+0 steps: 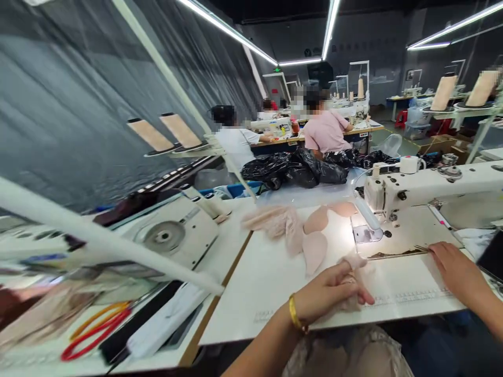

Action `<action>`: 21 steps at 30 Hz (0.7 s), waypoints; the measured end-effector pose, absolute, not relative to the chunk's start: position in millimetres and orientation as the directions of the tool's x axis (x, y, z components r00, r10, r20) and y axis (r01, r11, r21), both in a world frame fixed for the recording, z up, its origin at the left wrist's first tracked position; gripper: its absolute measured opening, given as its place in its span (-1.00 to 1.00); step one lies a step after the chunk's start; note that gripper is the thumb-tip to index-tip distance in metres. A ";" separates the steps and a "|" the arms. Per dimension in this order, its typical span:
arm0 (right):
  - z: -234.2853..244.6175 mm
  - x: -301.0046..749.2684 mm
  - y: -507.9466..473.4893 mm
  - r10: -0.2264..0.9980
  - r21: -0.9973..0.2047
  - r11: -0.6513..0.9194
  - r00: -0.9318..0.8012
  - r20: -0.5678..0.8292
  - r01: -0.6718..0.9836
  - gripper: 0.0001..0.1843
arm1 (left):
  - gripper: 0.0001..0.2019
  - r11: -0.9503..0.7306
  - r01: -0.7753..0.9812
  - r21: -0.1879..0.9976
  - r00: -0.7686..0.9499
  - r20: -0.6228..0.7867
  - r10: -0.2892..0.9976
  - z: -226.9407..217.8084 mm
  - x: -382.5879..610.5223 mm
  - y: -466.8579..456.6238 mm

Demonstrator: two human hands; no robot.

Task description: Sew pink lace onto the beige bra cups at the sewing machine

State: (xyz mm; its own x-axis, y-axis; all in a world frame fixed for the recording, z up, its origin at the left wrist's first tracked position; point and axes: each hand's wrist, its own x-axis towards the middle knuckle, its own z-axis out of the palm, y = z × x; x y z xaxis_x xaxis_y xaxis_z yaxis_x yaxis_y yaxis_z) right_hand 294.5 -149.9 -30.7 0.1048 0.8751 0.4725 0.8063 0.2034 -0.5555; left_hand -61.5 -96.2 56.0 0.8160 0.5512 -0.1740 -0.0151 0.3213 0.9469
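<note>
My left hand (334, 290), with a gold bracelet at the wrist, is closed around a piece of thin beige fabric (353, 260) at the front of the white sewing table. To the right, my right hand (456, 269) rests near the machine bed, its fingers curled over a thin pointed metal tool (421, 248); its exact kind is hard to make out. Between the hands and beyond them stands a white sewing machine (387, 196), its lamp lighting the needle plate. Pale pink cup-shaped pieces (315, 251) and a crumpled beige lace garment (281, 222) lie left of the needle.
On the left is another machine (163, 235), with red-handled scissors (96, 335) on its table. A slanting white pole (118, 246) crosses in front. Black plastic bags (294, 167) lie behind the table. Several people sit sewing farther back. A white mug (411, 164) sits atop my machine.
</note>
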 end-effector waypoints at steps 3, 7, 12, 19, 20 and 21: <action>-17.9 257.9 -161.9 0.869 -0.463 0.342 -0.088 0.486 0.818 -0.74 | -0.26 0.373 -0.040 0.927 0.836 -0.174 0.520 44.7 -44.0 -90.1; 5.4 205.0 -169.4 0.725 -0.123 0.491 -0.326 0.606 0.862 -0.72 | -0.33 0.394 -0.088 0.915 0.849 -0.138 0.510 32.1 -34.4 -86.5; 12.1 175.4 -158.9 0.644 0.079 0.487 -0.419 0.640 0.870 -0.66 | -0.38 0.353 -0.080 0.932 0.882 -0.098 0.461 28.2 -26.2 -87.9; -9.4 219.1 -166.8 0.722 -0.123 0.435 -0.263 0.640 0.892 -0.68 | -0.54 0.060 0.284 0.957 0.786 -0.268 0.557 87.7 -83.0 -79.6; -16.8 235.8 -168.1 0.730 -0.121 0.381 -0.218 0.647 0.917 -0.63 | -0.58 -0.054 0.358 0.932 0.704 -0.232 0.672 99.5 -99.9 -76.8; -25.0 253.0 -168.9 0.761 -0.117 0.317 -0.178 0.624 0.941 -0.58 | -0.61 -0.174 0.452 0.875 0.578 -0.139 0.804 109.7 -115.9 -74.2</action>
